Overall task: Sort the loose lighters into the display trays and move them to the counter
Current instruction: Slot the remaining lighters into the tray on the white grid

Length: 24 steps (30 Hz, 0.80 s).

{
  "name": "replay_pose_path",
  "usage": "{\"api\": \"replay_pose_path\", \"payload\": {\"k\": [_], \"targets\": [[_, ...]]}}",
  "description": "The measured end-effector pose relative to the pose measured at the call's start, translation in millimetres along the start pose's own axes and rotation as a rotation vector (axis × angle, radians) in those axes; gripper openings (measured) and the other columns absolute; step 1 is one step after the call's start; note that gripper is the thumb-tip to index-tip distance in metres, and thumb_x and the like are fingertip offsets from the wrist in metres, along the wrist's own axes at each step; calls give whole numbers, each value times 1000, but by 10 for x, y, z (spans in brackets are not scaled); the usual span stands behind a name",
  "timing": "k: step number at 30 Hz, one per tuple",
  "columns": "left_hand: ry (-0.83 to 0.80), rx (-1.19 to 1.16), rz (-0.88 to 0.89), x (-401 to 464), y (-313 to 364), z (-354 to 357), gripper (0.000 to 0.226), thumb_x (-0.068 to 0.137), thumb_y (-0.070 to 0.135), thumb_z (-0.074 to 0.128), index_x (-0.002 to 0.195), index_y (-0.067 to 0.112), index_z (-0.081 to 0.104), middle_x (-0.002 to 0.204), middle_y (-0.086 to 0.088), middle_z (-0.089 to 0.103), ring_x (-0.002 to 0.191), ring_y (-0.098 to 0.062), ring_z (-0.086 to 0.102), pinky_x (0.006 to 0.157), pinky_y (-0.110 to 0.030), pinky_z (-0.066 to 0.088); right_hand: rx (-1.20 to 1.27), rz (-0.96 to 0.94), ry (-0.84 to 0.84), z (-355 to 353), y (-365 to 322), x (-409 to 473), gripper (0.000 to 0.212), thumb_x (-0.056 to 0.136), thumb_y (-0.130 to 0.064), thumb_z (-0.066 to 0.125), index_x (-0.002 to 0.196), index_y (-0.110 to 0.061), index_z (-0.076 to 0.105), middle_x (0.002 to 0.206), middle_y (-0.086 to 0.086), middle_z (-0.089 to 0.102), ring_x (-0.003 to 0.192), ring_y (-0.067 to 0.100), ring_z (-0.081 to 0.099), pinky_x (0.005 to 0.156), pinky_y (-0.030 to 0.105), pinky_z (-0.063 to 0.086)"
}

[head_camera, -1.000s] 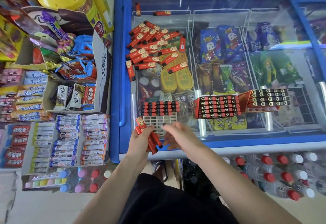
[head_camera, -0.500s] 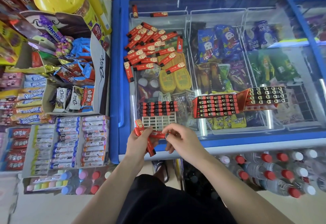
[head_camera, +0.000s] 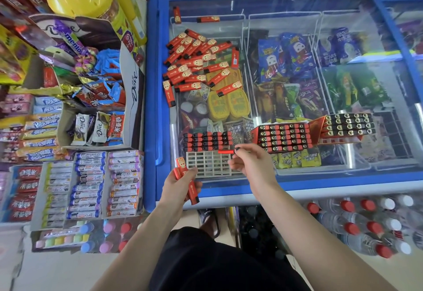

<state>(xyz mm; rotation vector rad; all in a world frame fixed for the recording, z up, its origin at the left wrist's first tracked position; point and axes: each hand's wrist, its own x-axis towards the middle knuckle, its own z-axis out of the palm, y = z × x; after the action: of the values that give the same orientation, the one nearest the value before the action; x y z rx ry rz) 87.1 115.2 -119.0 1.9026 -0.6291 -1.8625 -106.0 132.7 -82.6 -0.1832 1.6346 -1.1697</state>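
A pile of loose red lighters (head_camera: 196, 61) lies on the glass lid of a blue freezer (head_camera: 297, 185). Near the front edge sits a white grid tray (head_camera: 207, 164), its far rows filled with lighters (head_camera: 207, 140) and its near rows empty. My left hand (head_camera: 180, 183) grips a bunch of red lighters (head_camera: 191, 190) beside the tray's near left corner. My right hand (head_camera: 249, 162) pinches a single red lighter (head_camera: 226, 151), held level just above the tray's right side. Two full trays (head_camera: 283, 138) (head_camera: 348, 126) stand to the right.
Sweets and chocolate boxes (head_camera: 91, 98) crowd the shelves to the left of the freezer. Gum packs (head_camera: 89, 185) fill boxes below them. Water bottles (head_camera: 366, 222) with red and white caps stand on the floor at the right. Two stray lighters (head_camera: 177, 15) lie at the lid's far edge.
My right hand has drawn one lighter out of the bunch in my left hand and carried it up and right over the tray. My left hand has stayed put.
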Motion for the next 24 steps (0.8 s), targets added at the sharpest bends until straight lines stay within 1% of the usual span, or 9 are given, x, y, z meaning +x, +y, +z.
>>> {"api": "replay_pose_path", "payload": {"k": [4, 7, 10, 12, 14, 16, 18, 21, 24], "targets": [[-21, -58, -17, 9, 22, 0, 21, 98, 28, 71, 108, 10, 64, 70, 0, 72, 76, -21, 72, 82, -39, 60, -54, -54, 20, 73, 6, -20, 9, 95, 3, 62, 97, -3, 68, 72, 11, 64, 60, 26, 67, 60, 34, 58], [-35, -84, -25, 14, 34, -18, 22, 98, 27, 71, 108, 8, 65, 76, -4, 72, 80, -23, 71, 80, -38, 58, -120, -119, 57, 79, -26, -63, 9, 93, 1, 60, 98, -2, 67, 72, 9, 62, 54, 20, 62, 51, 30, 53], [-55, -111, -42, -5, 51, -14, 18, 99, 24, 70, 106, 8, 65, 80, -5, 71, 80, -22, 70, 78, -37, 57, -136, -148, 78, 82, -47, -55, 10, 93, -1, 61, 99, -3, 68, 72, 6, 65, 55, 19, 63, 52, 28, 53], [-60, -122, -54, -16, 59, -3, 17, 100, 23, 69, 107, 9, 65, 79, -4, 70, 78, -20, 69, 77, -36, 57, -165, -146, 54, 96, -37, -46, 10, 94, -2, 62, 100, -5, 69, 74, 12, 69, 57, 18, 66, 54, 26, 56], [-64, -129, -65, -13, 63, 6, 19, 100, 25, 69, 109, 9, 65, 78, -4, 70, 76, -20, 69, 77, -37, 57, -192, -135, 29, 111, -8, -33, 11, 95, -2, 63, 102, -8, 69, 78, 20, 71, 59, 19, 68, 58, 25, 57], [-69, -136, -69, -9, 68, 11, 22, 99, 26, 70, 111, 8, 65, 78, -4, 70, 75, -20, 69, 77, -37, 57, -139, -101, 10, 120, 19, -6, 10, 95, -1, 64, 103, -7, 68, 78, 22, 70, 63, 21, 68, 61, 28, 60], [-82, -151, -68, -13, 75, 11, 22, 100, 27, 68, 113, 9, 64, 78, -4, 69, 74, -19, 68, 78, -38, 57, 3, -29, -3, 132, 25, 29, 7, 97, -2, 63, 104, -3, 66, 78, 17, 67, 66, 25, 68, 66, 33, 63], [-102, -184, -64, -39, 101, 16, 22, 103, 29, 65, 113, 10, 62, 75, -3, 69, 73, -20, 68, 81, -39, 56, 195, 74, -9, 123, 10, 81, 8, 99, -2, 62, 107, -2, 63, 79, 15, 68, 68, 27, 69, 66, 33, 63], [-115, -198, -63, -52, 126, 25, 25, 104, 33, 62, 114, 11, 60, 76, -5, 70, 72, -22, 68, 81, -40, 56, 76, 75, -33, 114, 28, 120, 20, 97, -12, 70, 112, -4, 61, 86, 16, 68, 68, 25, 70, 64, 32, 63]]}}
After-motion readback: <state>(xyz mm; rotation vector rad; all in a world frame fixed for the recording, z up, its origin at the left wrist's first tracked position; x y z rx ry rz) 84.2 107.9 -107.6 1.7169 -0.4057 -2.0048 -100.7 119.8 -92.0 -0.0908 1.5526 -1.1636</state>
